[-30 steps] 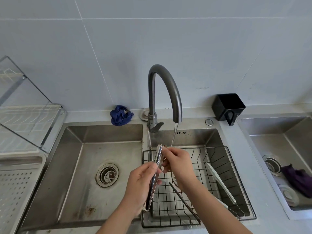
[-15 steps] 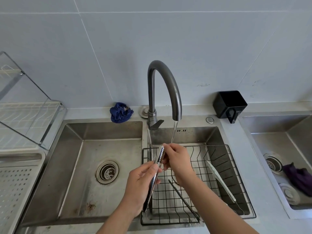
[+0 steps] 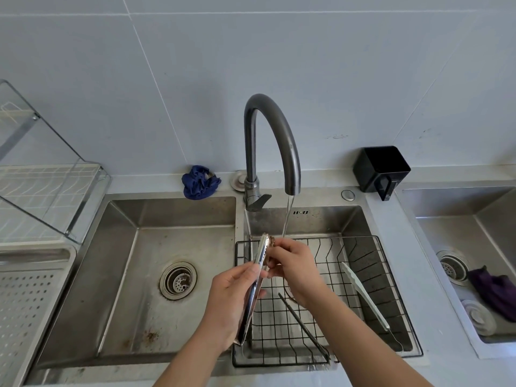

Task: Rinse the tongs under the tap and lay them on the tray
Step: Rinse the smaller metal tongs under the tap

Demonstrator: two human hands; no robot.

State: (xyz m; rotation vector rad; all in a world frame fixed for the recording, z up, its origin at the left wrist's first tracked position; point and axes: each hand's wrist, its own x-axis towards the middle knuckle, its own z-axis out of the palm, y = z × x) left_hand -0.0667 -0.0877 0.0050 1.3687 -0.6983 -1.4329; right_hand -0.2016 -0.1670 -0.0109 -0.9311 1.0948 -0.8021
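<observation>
Now: left hand (image 3: 231, 305) grasps tongs (image 3: 262, 251) round lower arms, tips up, over sink (image 3: 125, 297) at wire basket (image 3: 279, 347) edge; I judge so runoff drains there. Right hand (image 3: 296, 263) pinches tong tips, probably rubbing them. Stream from tap (image 3: 290, 152) lands just right of tips. Perforated tray (image 3: 25, 308) at far left, well apart; laying not yet done.

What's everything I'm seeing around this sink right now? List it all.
tap: one, dark grey, running
steel tongs: one, silver, held near the stream
wire rack: one, black, right basin
white tongs: one, white, in rack
dark utensil: one, black, in rack
blue cloth: one, blue, left of tap
holder: one, black, right of tap
perforated tray: one, pale, far left
purple cloth: one, purple, far-right sink
left hand: one, grips steel tongs low
right hand: one, pinches their tip
</observation>
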